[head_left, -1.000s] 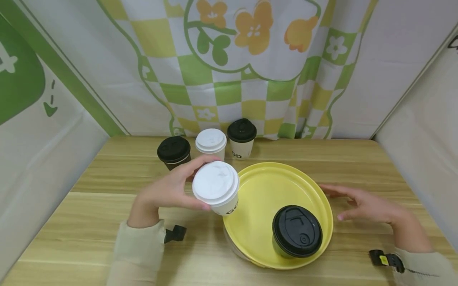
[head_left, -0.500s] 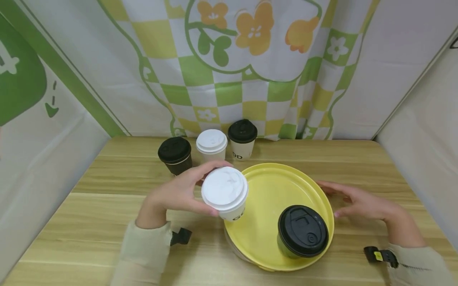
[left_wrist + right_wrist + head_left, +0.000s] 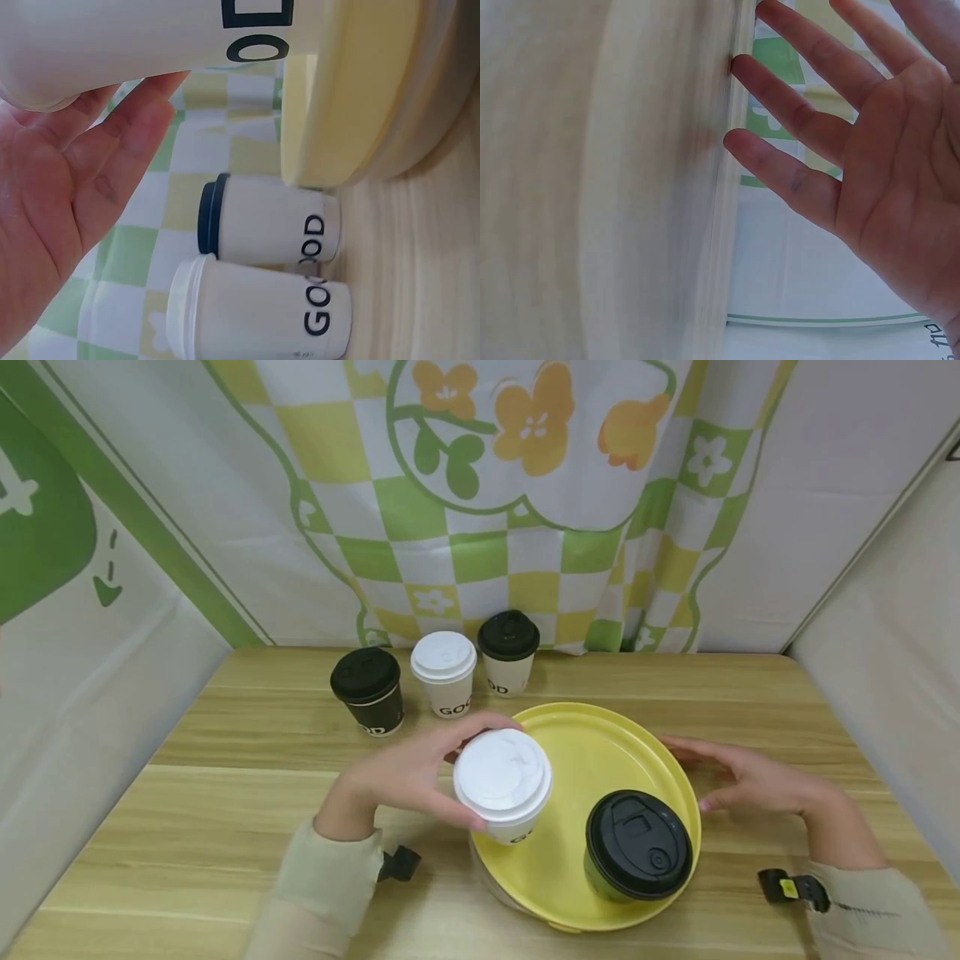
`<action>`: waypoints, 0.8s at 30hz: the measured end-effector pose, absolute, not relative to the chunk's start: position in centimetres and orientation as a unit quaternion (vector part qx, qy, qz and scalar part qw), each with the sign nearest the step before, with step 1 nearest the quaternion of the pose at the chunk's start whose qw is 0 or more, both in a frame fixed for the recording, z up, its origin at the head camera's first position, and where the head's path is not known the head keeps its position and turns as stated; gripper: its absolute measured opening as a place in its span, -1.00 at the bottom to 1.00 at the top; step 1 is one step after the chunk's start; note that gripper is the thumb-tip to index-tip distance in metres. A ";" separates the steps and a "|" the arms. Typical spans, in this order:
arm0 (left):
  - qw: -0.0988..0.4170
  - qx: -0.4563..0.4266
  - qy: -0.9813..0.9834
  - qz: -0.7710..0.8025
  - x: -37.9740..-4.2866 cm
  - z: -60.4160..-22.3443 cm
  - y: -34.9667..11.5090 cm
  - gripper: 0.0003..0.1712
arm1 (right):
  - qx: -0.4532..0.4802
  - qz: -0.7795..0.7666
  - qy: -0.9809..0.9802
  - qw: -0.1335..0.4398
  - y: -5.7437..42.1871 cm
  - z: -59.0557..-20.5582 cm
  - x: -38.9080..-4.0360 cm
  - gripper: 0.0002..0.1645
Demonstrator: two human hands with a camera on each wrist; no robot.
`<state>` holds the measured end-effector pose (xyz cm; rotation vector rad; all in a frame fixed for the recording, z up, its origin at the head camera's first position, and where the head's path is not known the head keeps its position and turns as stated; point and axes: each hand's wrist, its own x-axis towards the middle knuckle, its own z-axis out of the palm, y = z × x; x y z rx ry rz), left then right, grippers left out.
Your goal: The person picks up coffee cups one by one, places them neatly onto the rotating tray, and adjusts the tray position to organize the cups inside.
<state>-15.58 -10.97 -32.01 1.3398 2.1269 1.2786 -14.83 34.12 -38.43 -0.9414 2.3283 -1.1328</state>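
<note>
White cup (image 3: 501, 781): in your left hand (image 3: 416, 772), thumb and fingers curved round its side, apparently to hold it level; over the left of the tray (image 3: 573, 752), base contact unclear. Black-lidded cup (image 3: 637, 843): on the tray, right. Right hand (image 3: 757, 781): holding nothing, fingers extended beside the tray, perhaps as a steady.

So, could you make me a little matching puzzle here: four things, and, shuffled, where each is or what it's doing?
1. left hand
2. right hand
3. nearest black-lidded cup
4. dark cup

A. standing on the wooden table
B. beside the yellow tray, holding nothing
C. gripping a white-lidded cup
D. standing on that tray

Pairs: 1-C, 2-B, 3-D, 4-A
</note>
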 end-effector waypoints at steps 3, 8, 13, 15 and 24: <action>0.172 0.472 0.743 0.442 -15.4 -32.3 -10.3 0.04 | -0.337 -0.409 0.824 0.201 34.2 -38.6 -15.2 -0.02; 0.191 0.483 0.735 0.435 -15.0 -32.7 -9.2 0.01 | -0.339 -0.420 0.812 0.221 34.3 -38.8 -15.7 -0.05; 0.193 0.509 0.725 0.422 -14.8 -33.0 -8.4 0.01 | -0.342 -0.426 0.809 0.217 34.4 -38.9 -16.1 -0.09; 0.194 0.518 0.721 0.418 -14.8 -33.1 -8.2 0.01 | -0.345 -0.428 0.808 0.212 34.4 -38.9 -16.3 -0.10; 0.228 0.523 0.706 0.419 -14.2 -33.5 -7.3 0.01 | -0.353 -0.431 0.798 0.227 34.5 -38.9 -16.9 -0.11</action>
